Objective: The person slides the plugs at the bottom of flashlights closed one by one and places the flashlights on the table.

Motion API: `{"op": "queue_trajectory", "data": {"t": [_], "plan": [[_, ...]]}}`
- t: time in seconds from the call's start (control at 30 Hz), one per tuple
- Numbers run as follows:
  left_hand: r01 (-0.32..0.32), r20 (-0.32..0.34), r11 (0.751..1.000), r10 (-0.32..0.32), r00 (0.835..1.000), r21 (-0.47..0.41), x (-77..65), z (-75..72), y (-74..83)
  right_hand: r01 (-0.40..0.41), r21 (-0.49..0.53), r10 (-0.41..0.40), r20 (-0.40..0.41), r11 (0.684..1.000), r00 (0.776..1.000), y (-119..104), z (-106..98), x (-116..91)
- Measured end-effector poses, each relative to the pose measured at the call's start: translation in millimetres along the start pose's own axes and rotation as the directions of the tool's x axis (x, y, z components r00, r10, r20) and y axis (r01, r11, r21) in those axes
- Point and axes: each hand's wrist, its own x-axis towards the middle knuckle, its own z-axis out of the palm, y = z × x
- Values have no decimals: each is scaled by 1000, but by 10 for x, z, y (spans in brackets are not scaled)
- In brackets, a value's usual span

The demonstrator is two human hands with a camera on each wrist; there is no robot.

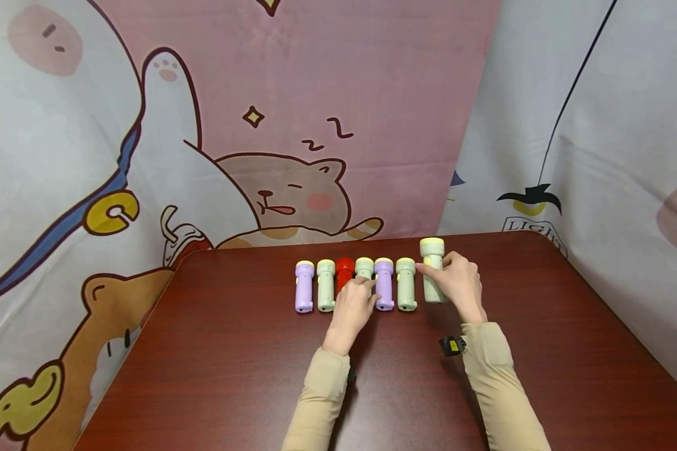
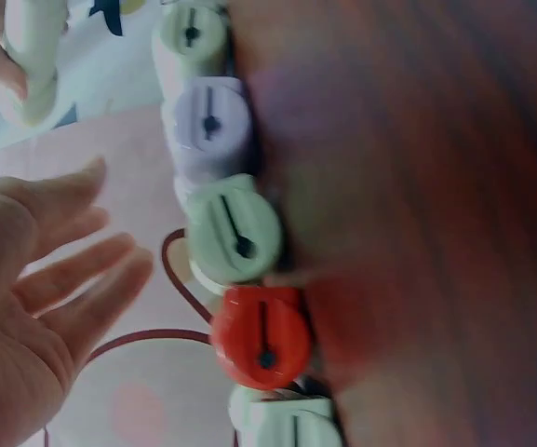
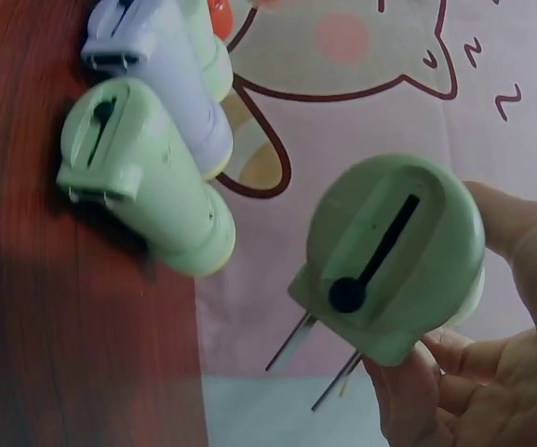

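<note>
My right hand (image 1: 461,283) grips a pale green flashlight (image 1: 432,249) at the right end of a row of flashlights, raised off the table. In the right wrist view, two metal plug prongs (image 3: 291,343) stick out of its base end. My left hand (image 1: 351,308) hovers over the middle of the row with nothing held, its fingers fairly straight in the left wrist view. Closest to it are a red flashlight (image 1: 345,268), a green flashlight (image 1: 364,267) partly hidden by the fingers, and a purple flashlight (image 1: 383,285).
Another green flashlight (image 1: 406,285) lies between the purple one and my right hand. At the row's left lie a purple flashlight (image 1: 304,287) and a green flashlight (image 1: 326,286). All rest on a dark red-brown table (image 1: 231,363), before a cartoon-printed cloth (image 1: 400,113).
</note>
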Motion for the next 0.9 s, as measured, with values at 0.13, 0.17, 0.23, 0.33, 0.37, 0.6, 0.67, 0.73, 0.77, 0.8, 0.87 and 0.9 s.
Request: {"op": "queue_trajectory", "data": {"t": [0.13,0.17,0.23,0.33,0.37,0.6,0.67,0.73,0.77,0.8,0.87,0.9], "plan": [[-66,-69,997,64,996,-30,34,-56,89,14,13,-14,-20,1000,1000,-59,53,-15],[-82,-85,996,79,993,-40,38,-67,113,19,14,-19,-27,1000,999,-70,66,-15],[-117,-111,992,111,988,-47,42,-86,162,35,21,-34,-42,999,999,-86,90,-14],[-158,-126,987,151,980,-43,42,-102,235,54,31,-52,-55,998,997,-110,116,-13],[-169,-126,985,163,979,-35,41,-106,258,58,37,-56,-57,998,997,-119,125,-12],[-211,-134,977,211,968,17,32,-102,387,84,44,-81,-74,995,994,-196,164,-29],[-219,-147,975,222,964,34,26,-85,414,89,44,-86,-73,995,994,-212,174,-38],[-228,-167,973,231,958,38,22,-67,435,88,45,-85,-70,995,994,-227,180,-52],[-231,-176,972,235,956,41,22,-59,445,86,46,-83,-69,995,994,-233,182,-57],[-233,-186,971,238,953,45,22,-50,453,87,47,-83,-69,995,994,-238,184,-62],[-235,-205,971,240,949,47,22,-39,466,86,49,-83,-71,995,994,-243,186,-66],[-236,-213,971,241,947,48,22,-34,472,85,49,-82,-74,995,994,-244,186,-66]]}}
